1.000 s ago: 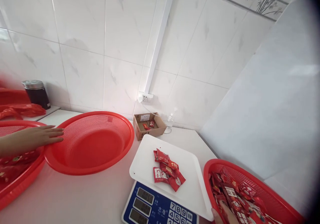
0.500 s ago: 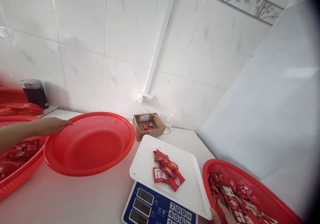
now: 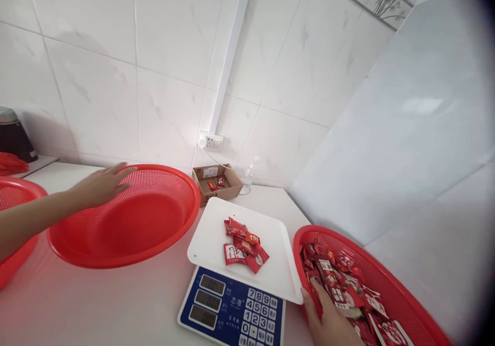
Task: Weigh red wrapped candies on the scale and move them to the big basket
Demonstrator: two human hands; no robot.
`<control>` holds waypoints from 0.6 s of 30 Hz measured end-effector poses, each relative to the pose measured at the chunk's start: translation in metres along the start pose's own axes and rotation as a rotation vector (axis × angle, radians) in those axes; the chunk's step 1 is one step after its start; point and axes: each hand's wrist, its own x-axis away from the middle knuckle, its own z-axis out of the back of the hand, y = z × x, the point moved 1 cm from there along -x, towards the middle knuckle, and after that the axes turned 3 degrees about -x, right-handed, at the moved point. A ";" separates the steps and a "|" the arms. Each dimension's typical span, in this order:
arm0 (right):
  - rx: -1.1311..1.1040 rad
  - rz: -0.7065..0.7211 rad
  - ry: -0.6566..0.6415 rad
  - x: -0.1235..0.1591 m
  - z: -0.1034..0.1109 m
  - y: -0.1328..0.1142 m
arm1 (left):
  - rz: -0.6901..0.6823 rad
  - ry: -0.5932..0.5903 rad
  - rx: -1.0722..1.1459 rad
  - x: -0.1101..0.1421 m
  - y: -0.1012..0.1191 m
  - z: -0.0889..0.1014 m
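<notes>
I see my left hand (image 3: 99, 186), fingers spread, over the wide basket (image 3: 149, 227), its open floor to their right. My right hand (image 3: 330, 317) grips the packet basket (image 3: 365, 250) by its rim; red packets (image 3: 350, 286) lie beyond those fingers, the scale tray (image 3: 212, 227) just left.

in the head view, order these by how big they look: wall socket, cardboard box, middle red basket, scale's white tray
1. Middle red basket
2. Scale's white tray
3. Cardboard box
4. Wall socket

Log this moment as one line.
left hand: open, over middle red basket | right hand: at rim of right red basket | digital scale tray: red printed packets
</notes>
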 end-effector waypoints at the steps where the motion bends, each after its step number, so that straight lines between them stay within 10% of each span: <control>1: 0.016 -0.047 -0.017 0.001 0.003 -0.004 | -0.065 -0.046 0.022 0.000 0.021 -0.005; 10: 0.079 -0.208 -0.128 0.003 0.012 -0.023 | -0.615 -0.504 0.146 0.013 0.204 -0.071; 18: 0.102 -0.198 -0.120 0.005 0.011 -0.023 | -0.731 -0.438 0.135 -0.007 0.241 -0.099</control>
